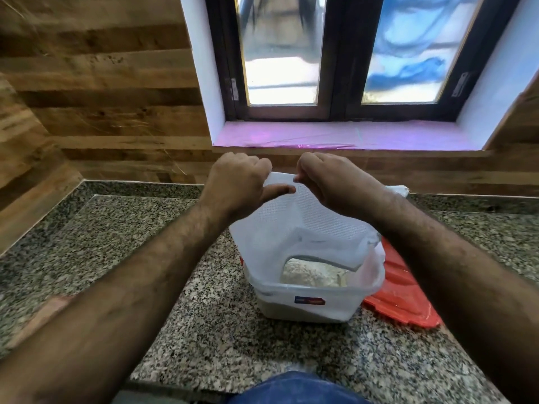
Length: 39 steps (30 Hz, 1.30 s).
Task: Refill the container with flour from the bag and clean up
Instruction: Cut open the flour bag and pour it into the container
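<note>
**Bag held upturned over the container**

Here both hands grip the top edge of a white woven bag (294, 225). The left hand (239, 182) is closed in a fist, its thumb laid flat across the near face of the bag; the right hand (326, 182) is closed too, pinching the same edge just beside it. The bag hangs from them with its open mouth down inside a white plastic container (306, 304), so that it covers most of the container's opening. Through a gap under the bag's lower edge, pale flour (309, 274) shows inside the container. A red lid (405, 298) lies flat just to the right of the container, partly hidden behind the bag and the right forearm. The container stands on a speckled granite counter (175, 301), near its middle. Behind runs a wood-patterned wall, and above it a dark-framed window (338, 53) with frosted panes and a pink-lined sill.
</note>
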Tool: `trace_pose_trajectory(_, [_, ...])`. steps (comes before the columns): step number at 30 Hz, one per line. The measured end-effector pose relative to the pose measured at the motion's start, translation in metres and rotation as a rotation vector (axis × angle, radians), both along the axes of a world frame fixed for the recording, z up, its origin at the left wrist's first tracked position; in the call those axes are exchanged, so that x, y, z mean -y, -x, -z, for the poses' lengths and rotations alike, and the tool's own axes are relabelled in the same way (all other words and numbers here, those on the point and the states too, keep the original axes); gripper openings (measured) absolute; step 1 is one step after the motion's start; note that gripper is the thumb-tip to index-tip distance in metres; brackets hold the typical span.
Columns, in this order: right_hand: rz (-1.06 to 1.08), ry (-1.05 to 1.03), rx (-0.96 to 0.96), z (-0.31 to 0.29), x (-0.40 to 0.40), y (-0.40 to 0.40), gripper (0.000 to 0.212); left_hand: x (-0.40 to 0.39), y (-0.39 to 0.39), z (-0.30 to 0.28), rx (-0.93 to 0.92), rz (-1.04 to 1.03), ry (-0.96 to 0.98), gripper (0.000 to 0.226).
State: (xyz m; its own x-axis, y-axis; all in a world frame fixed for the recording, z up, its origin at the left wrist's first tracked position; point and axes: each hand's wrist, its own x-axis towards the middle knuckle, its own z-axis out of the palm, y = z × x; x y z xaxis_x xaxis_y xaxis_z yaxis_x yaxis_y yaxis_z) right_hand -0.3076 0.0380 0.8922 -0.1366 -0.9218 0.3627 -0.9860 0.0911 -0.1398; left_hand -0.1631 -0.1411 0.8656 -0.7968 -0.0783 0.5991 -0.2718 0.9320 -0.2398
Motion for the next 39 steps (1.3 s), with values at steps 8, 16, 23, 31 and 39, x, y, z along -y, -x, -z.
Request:
trace_pose_trajectory(8, [0.229,0.505,0.04,0.021,-0.027,-0.011,0.085,0.021,0.009,0.007,-0.122,0.116,-0.085,0.069])
trace_pose_trajectory(16, [0.183,0.29,-0.118,0.08,-0.053,-0.01,0.094,0.03,0.016,0.006,-0.101,0.179,-0.177,0.065])
trace_pose_trajectory(23, [0.227,0.162,-0.147,0.08,-0.048,0.005,0.101,0.032,0.021,0.001,-0.094,0.248,-0.257,0.07])
trace_pose_trajectory(31, [0.203,0.161,-0.089,0.076,-0.045,0.004,0.099,0.035,0.021,0.004,-0.094,0.279,-0.307,0.07])
trace_pose_trajectory(39, [0.108,0.289,-0.247,0.095,-0.051,0.002,0.102,0.037,0.019,-0.003,-0.135,0.29,-0.404,0.075])
